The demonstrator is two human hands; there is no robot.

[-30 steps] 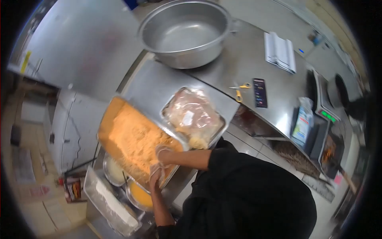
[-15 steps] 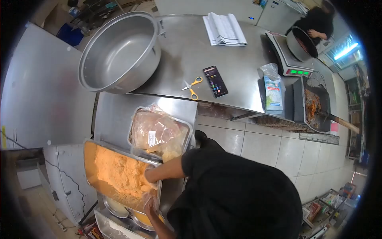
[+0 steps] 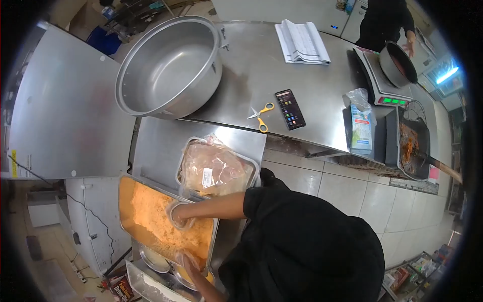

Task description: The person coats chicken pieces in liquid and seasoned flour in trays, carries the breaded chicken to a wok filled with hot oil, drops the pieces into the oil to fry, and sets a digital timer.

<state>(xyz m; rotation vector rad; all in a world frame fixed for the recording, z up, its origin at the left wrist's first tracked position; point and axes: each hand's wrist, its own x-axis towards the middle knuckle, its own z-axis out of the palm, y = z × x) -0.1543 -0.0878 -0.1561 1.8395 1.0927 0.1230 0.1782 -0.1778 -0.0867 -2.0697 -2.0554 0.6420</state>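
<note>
A deep metal tray (image 3: 127, 201) holds orange, crumb-like powder (image 3: 151, 209). In its upper right part, my right hand (image 3: 180, 215), in a clear plastic glove, touches the powder with its fingers hidden. My left hand (image 3: 188, 260), also gloved, is at the tray's lower edge, its fingers too blurred to read. Just above my right arm, a smaller metal tray (image 3: 254, 168) holds pale meat in a clear bag (image 3: 214, 168) with a white label. Below the powder tray are a bowl of yellow liquid (image 3: 185, 277), another bowl (image 3: 153, 259) and a container of white powder (image 3: 151, 289).
On the steel table (image 3: 246, 75) are a large pot (image 3: 168, 70), scissors (image 3: 263, 115), a phone (image 3: 290, 109), papers (image 3: 303, 43), a blue-and-white packet (image 3: 361, 128) and a scale (image 3: 392, 99) bearing a smaller pot (image 3: 397, 65). A person in black (image 3: 382, 22) stands beyond; a dark pan (image 3: 395, 146) is at the right.
The view has turned and shifted. My right hand has moved up and left within the powder, farther from my left hand. The other person's hand has come away from the smaller pot's side.
</note>
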